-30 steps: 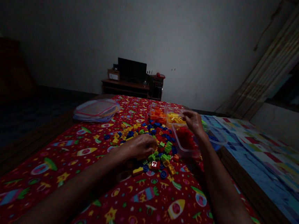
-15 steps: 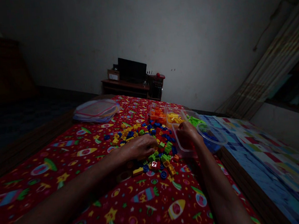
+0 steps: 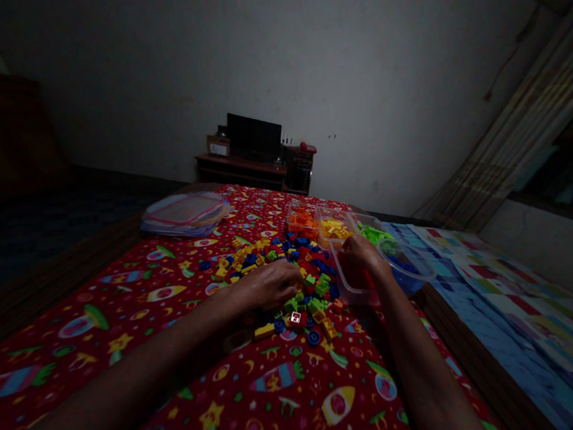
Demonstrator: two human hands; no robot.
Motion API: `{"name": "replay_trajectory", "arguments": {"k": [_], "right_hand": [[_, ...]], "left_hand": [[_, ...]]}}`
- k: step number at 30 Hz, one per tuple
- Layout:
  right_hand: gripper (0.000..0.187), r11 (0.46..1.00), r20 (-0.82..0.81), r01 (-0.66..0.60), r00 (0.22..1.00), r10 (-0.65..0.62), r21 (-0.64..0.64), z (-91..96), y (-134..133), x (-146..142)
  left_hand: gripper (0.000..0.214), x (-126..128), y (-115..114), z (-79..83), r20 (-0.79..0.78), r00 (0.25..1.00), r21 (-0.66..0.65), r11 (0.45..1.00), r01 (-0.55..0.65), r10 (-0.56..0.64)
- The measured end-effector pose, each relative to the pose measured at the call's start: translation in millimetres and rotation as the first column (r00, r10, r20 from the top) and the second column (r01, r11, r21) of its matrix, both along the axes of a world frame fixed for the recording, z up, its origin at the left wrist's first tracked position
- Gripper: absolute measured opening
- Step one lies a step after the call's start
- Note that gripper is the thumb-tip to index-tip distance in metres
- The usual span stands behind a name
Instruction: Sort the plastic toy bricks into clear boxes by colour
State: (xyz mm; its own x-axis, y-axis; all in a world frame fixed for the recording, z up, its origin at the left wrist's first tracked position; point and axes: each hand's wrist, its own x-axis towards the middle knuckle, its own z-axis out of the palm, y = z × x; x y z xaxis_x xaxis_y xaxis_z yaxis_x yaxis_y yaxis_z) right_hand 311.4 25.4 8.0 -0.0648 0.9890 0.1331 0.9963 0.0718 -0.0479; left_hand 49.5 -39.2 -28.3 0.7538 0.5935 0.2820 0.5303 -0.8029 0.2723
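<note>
My left hand is closed, fingers curled, just over the pile of toy building bricks. Whatever its fingers may grip is hidden from view. My right hand is also closed, at the near clear plastic box, which has a dark red inside; its fingertips are too dark to show what they hold. Mixed through the pile are blue, yellow, green and red bricks. Near its front edge lie a long yellow brick and a round blue piece.
Behind my right hand stand boxes of orange bricks, yellow bricks and green bricks. A blue-filled tub is at the right. Stacked lids lie at the left on the red patterned cloth.
Both hands stay in nearly the same place and remain closed. The whole view has shifted very slightly; no brick has visibly moved.
</note>
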Motion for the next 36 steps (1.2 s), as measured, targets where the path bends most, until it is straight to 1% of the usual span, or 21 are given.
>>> {"name": "replay_trajectory", "arguments": {"k": [4,5,6,7,9,11,13,15,17,20,22,24,26,28,30,32,34,36], "right_hand": [[0.026,0.997,-0.126,-0.074,0.989,0.076,0.021,13.0,2,9],[0.027,0.995,-0.179,-0.078,0.98,0.088,0.06,13.8,3,11],[0.027,0.99,-0.248,-0.06,0.965,0.091,0.13,13.2,5,12],[0.028,0.976,-0.324,-0.022,0.942,0.093,0.217,11.3,8,13],[0.035,0.929,-0.468,0.069,0.876,0.118,0.364,5.1,14,13],[0.046,0.898,-0.553,0.109,0.817,0.164,0.427,-0.8,19,13],[0.047,0.898,-0.579,0.09,0.791,0.199,0.431,-3.0,23,13],[0.04,0.902,-0.568,0.062,0.795,0.213,0.426,-0.9,23,12],[0.034,0.898,-0.527,0.024,0.816,0.237,0.439,3.6,21,10],[0.029,0.887,-0.474,-0.051,0.83,0.293,0.459,10.3,14,1],[0.028,0.894,-0.444,-0.151,0.825,0.349,0.421,13.4,6,-8],[0.025,0.896,-0.4,-0.297,0.816,0.417,0.329,15.4,-5,-21],[0.021,0.874,-0.336,-0.447,0.806,0.486,0.193,16.2,-18,-36],[0.017,0.835,-0.253,-0.549,0.803,0.54,0.037,15.6,-32,-53],[0.015,0.799,-0.148,-0.595,0.801,0.58,-0.092,13.3,-45,-71],[0.015,0.789,-0.043,-0.591,0.804,0.593,-0.164,9.9,-54,-85],[0.018,0.799,0.021,-0.574,0.81,0.586,-0.179,6.5,-59,-94],[0.02,0.817,0.029,-0.56,0.822,0.569,-0.139,4.1,-59,-96]], "left_hand": [[0.02,-1,2,-2.6,0.012,1.0,0.013,1.0,0.014,-0.014],[0.02,-1,2,-2.9,0.014,1.0,0.019,1.0,0.015,-0.015],[0.02,-1,2,-2.8,0.015,1.0,0.023,1.0,0.017,-0.017],[0.021,-1,1,-2.6,0.015,1.0,0.024,1.0,0.018,-0.019],[0.021,-1,1,-1.7,0.022,0.999,0.022,0.999,0.023,-0.024],[0.021,-1,0,-0.7,0.028,0.999,0.012,0.999,0.034,-0.034],[0.022,-2,1,0.0,0.037,0.999,-0.012,0.999,0.03,-0.03],[0.025,-4,4,1.3,0.06,0.998,-0.058,0.998,0.012,-0.009],[0.029,-7,8,3.9,0.098,0.994,-0.103,0.994,-0.033,0.043],[0.034,-13,16,10.3,0.165,0.974,-0.133,0.982,-0.135,0.156],[0.037,-19,22,14.2,0.219,0.945,-0.148,0.966,-0.214,0.243],[0.038,-24,27,15.9,0.251,0.914,-0.162,0.944,-0.286,0.32],[0.038,-29,31,15.9,0.251,0.896,-0.148,0.93,-0.338,0.366],[0.037,-31,32,15.4,0.238,0.894,-0.112,0.925,-0.364,0.38],[0.037,-32,31,15.2,0.226,0.897,-0.083,0.925,-0.372,0.381],[0.039,-32,30,14.7,0.213,0.901,-0.092,0.925,-0.367,0.379],[0.041,-33,32,12.7,0.215,0.893,-0.144,0.917,-0.371,0.395],[0.043,-35,36,8.6,0.247,0.872,-0.237,0.898,-0.37,0.424]]}}
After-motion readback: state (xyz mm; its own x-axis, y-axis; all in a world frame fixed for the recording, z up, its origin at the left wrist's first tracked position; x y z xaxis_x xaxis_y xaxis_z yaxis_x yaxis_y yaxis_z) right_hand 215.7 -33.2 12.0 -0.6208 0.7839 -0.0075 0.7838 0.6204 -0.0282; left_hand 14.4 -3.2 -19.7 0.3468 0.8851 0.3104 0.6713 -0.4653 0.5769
